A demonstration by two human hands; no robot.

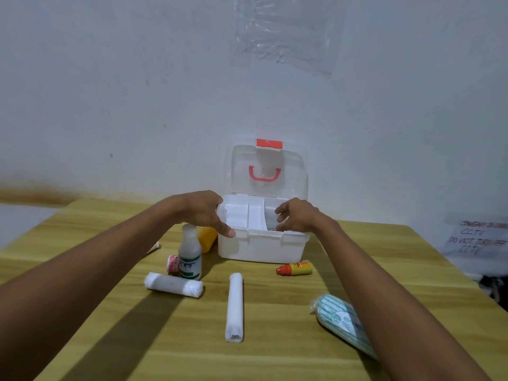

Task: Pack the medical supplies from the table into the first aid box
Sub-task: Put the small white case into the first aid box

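a head-worn view of a wooden worktop (275,353) against a pale wall. at far left a small white item (154,246) peeked from behind the left forearm, too hidden to name. next stood a little red-and-white tape roll (172,265), an upright white bottle (189,258) with a green label, an orange bottle (207,239) behind it, and a gauze roll (173,288) lying nearer. the left hand (202,213) gripped the left end of the first aid box (261,247), thumb on its near rim, fingers hidden over the wall. a long bandage roll (234,306) lay near centre. the box stood at the far middle, clear lid (269,166) raised, a white divided tray (247,215) inside. the right hand (295,218) dipped curled fingers into the box right of the tray; whether they pinched anything could not be told. a yellow dropper bottle (295,268) and a green-striped packet (341,320) lay further right.

the step looked like shifting the tray to open room below. it would go best with the left hand bracing the box, the tray lifted level, and the wrist kept clear of the upright bottle.
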